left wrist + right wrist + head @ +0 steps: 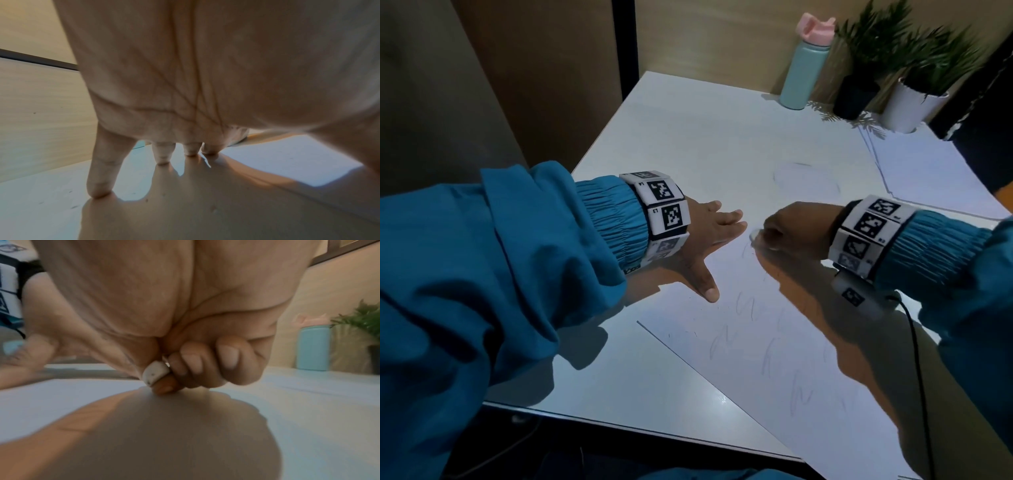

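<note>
Right hand pinches eraser, tilted, lower end on paper.

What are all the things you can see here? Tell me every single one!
eraser: one, white, pinched in the right hand, its tip down on the paper
scribbled sheet: one, white with faint pencil marks, under both hands
loose sheets: a few, white, far right of the table
water bottle: one, teal with a pink lid, back edge of the table
plant in black pot: one, green, right of the bottle
plant in white pot: one, green, far right corner
table: one, white
cable: one, black, hanging from the right wrist
left hand: spread flat, left of the eraser
right hand: curled round the eraser
</note>
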A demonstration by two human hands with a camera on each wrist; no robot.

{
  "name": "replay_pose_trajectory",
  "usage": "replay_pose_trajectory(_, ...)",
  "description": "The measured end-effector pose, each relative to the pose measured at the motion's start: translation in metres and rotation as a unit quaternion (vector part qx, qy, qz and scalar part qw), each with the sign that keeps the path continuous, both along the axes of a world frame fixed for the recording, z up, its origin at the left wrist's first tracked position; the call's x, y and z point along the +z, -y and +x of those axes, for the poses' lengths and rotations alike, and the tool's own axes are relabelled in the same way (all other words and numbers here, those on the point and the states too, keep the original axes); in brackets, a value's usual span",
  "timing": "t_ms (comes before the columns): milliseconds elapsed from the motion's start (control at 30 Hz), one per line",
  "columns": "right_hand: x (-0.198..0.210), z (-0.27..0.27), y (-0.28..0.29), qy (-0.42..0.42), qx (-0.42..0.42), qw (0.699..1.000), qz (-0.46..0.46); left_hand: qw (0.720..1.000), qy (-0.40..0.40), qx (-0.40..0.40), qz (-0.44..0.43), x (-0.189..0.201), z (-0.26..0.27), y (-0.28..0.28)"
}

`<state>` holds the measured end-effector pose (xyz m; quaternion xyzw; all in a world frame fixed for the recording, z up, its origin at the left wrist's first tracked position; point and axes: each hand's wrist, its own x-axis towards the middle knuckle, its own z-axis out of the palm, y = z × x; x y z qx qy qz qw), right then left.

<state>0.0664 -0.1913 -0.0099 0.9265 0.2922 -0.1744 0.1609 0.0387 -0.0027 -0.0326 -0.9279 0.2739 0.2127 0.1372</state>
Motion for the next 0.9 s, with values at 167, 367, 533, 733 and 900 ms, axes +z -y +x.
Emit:
replay_pose_trajectory(167,-0.011,-0.036,-0.015,-0.043,0.085,0.995,0.029,1.0,0.0,0.001,-0.002,0.001,-0.001,0.0)
replay_pose_trajectory(367,-0.002,0.001,-0.008,-0.005,0.002,1.0,0.006,1.0,0.001,-0.005,0.013,0.0,0.001,0.0)
replay_pose_trajectory(533,-0.009,-0.018,-0.011,-0.039,0.058,0.997,0.025,1.0,0.0,0.0,0.009,0.0,0.0,0.0)
replay_pose_trajectory(733,-0.011,-0.014,-0.013,-0.01,0.054,0.998,0.024,1.0,0.001,0.002,0.005,0.0,-0.001,0.001)
replay_pose_trajectory(900,-0.011,-0.008,-0.011,-0.023,0.036,0.999,0.007,1.0,0.0,-0.002,0.002,-0.003,0.002,-0.001)
